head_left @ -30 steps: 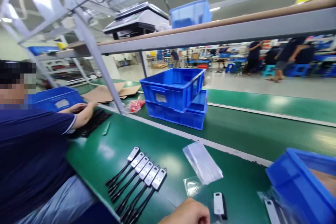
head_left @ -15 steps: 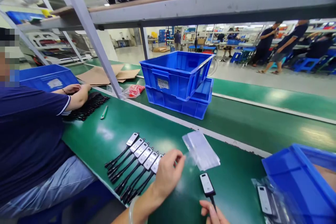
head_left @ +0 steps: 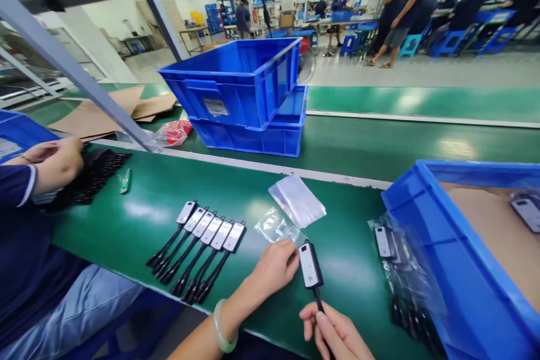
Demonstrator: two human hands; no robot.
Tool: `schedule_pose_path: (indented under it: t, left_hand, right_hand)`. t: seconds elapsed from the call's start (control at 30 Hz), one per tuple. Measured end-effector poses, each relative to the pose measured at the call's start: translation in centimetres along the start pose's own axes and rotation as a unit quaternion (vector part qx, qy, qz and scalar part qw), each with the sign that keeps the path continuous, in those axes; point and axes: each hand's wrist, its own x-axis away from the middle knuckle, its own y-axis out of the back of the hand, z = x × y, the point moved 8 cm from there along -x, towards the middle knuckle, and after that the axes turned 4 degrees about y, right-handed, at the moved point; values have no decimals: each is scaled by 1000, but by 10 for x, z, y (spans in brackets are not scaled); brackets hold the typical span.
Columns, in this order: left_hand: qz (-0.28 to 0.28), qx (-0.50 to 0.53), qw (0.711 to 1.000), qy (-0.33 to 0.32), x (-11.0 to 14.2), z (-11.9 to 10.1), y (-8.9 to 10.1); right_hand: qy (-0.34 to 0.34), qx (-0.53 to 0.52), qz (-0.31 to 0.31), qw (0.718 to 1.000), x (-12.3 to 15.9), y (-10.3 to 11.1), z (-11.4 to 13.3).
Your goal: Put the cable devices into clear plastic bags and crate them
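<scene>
My right hand (head_left: pixel 335 333) grips the black cable of an adapter cable (head_left: pixel 310 265), a small black box with a silver face held tilted above the table. My left hand (head_left: pixel 275 263) is closed in a pinch just left of the box, on the edge of a clear plastic bag (head_left: pixel 274 225). The exact fingertip contact is partly hidden. Behind it lies a stack of flat clear bags (head_left: pixel 298 201). To the left, several similar adapter cables (head_left: pixel 208 229) lie in a row, silver faces up and cables toward the table's near edge.
A blue bin (head_left: pixel 422 225) with cardboard inside stands at right, bagged adapter cables (head_left: pixel 392 253) beside it. Two stacked blue bins (head_left: pixel 236 95) stand beyond the white strip. A co-worker's hands (head_left: pixel 59 163) are over black cables at left, near a green cutter (head_left: pixel 125 181).
The view has swung right and down. The clear bag now lies spread out beyond my left hand. My right hand has brought the adapter cable's box up close beside my left hand.
</scene>
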Motion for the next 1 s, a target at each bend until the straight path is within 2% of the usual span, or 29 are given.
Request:
schedule_pose_path:
  t: [0.13, 0.27, 0.4, 0.5, 0.57, 0.63, 0.77, 0.9, 1.0]
  left_hand:
    - [39, 56, 998, 8, 0, -5, -3]
    - [37, 105, 993, 37, -1, -1, 0]
    - [-4, 113, 992, 53, 3, 2, 4]
    - [-49, 113, 990, 64, 7, 3, 9]
    - [-65, 117, 989, 61, 10, 1, 12]
    - [-71, 110, 991, 41, 11, -3, 14]
    - [-75, 73, 994, -22, 14, -18, 18]
    - [-52, 61, 995, -57, 18, -28, 18]
    - [-39, 50, 995, -73, 21, -32, 18]
  right_hand:
    - [-10, 23, 32, 999, 3, 1, -10]
    - [-14, 3, 21, 1000, 3, 8, -22]
    - [-13, -17, 15, 1000, 0, 11, -26]
    - [-17, -35, 38, 999, -3, 7, -30]
    - [-21, -49, 63, 997, -5, 1, -32]
    - [-28, -68, 61, 995, -9, -1, -34]
    - [-20, -84, 12, 996, -19, 3, -32]
    - [9, 88, -45, 995, -25, 14, -27]
    - [24, 225, -196, 954, -19, 38, -22]
